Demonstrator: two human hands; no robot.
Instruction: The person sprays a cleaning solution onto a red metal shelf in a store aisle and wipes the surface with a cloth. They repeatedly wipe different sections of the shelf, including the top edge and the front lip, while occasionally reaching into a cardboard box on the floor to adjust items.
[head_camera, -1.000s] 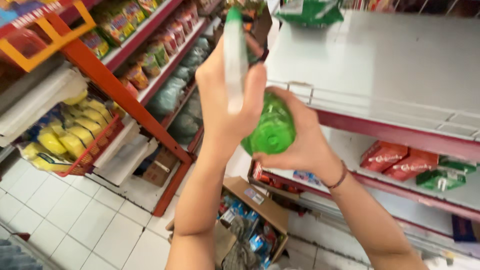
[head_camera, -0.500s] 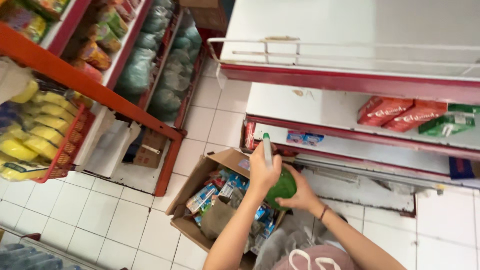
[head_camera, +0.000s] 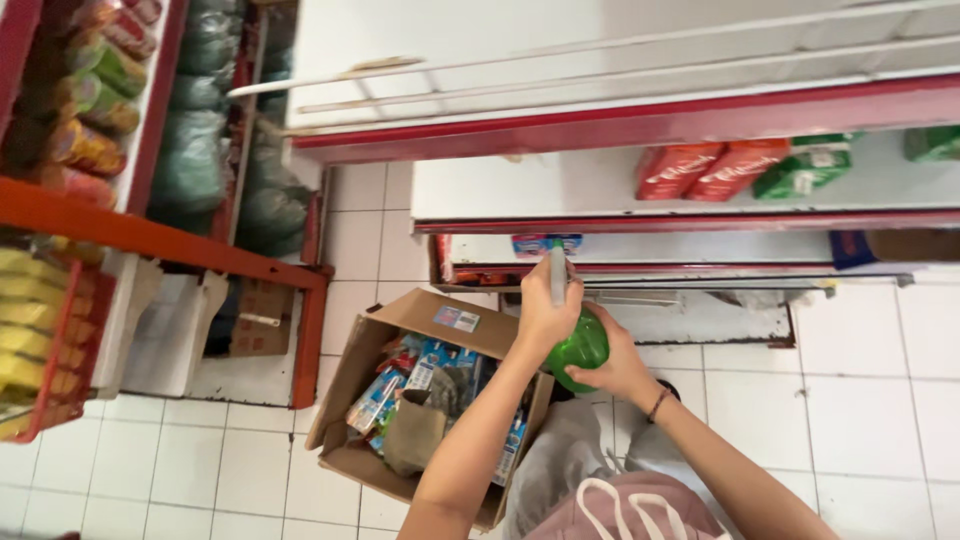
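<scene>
Low over the white tiled floor (head_camera: 870, 400), both hands hold a glossy green bottle (head_camera: 580, 348) just right of an open cardboard box (head_camera: 345, 400). Left hand (head_camera: 545, 315) wraps its pale slim neck; right hand (head_camera: 618, 362) cups the rounded belly, fingers curled, hiding its far side.

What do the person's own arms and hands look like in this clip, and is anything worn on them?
Both forearms are bare, with no sleeves in view and no gloves. The left hand shows no ring or band that I can make out. The right hand has a thin dark bracelet around its wrist. Nails are too small to judge.
</scene>
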